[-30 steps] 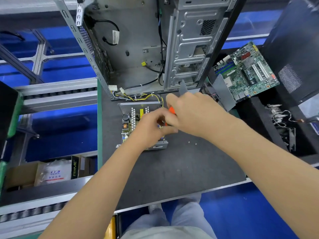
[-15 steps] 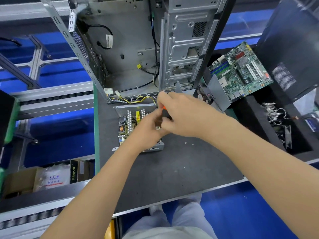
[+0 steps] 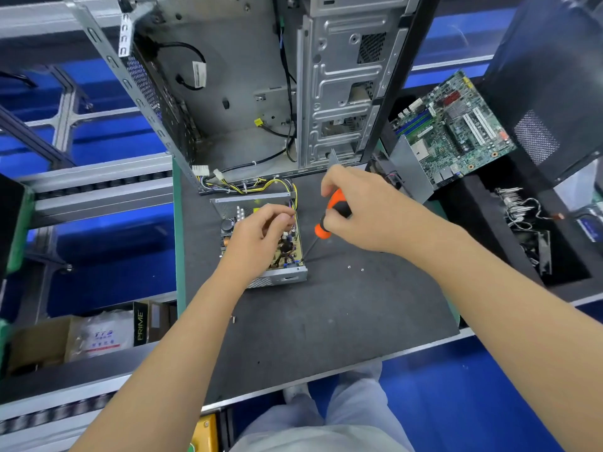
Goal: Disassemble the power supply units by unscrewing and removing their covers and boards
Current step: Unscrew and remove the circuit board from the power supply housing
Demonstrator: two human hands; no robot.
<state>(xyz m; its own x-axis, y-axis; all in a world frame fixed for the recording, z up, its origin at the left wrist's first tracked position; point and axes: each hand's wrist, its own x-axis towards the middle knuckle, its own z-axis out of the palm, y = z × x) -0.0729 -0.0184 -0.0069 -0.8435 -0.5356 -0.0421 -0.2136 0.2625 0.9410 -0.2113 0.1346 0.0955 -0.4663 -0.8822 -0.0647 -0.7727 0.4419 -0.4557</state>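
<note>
Workbench mat [image 3: 326,321] beneath open computer case [image 3: 248,93].

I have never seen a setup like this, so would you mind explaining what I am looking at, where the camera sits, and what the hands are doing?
There is no robot: a person wears a camera on the head, looking down at their own two hands. On the dark work mat lies an opened power supply unit, its cover off and its board showing. The left hand reaches into it, fingers curled over the parts; whether it grips anything I cannot tell. The right hand holds an orange and black screwdriver, tip down at the unit's near right corner. Loose screws lie nearby. Behind stands an emptied computer case; a green motherboard leans at the right.
</note>
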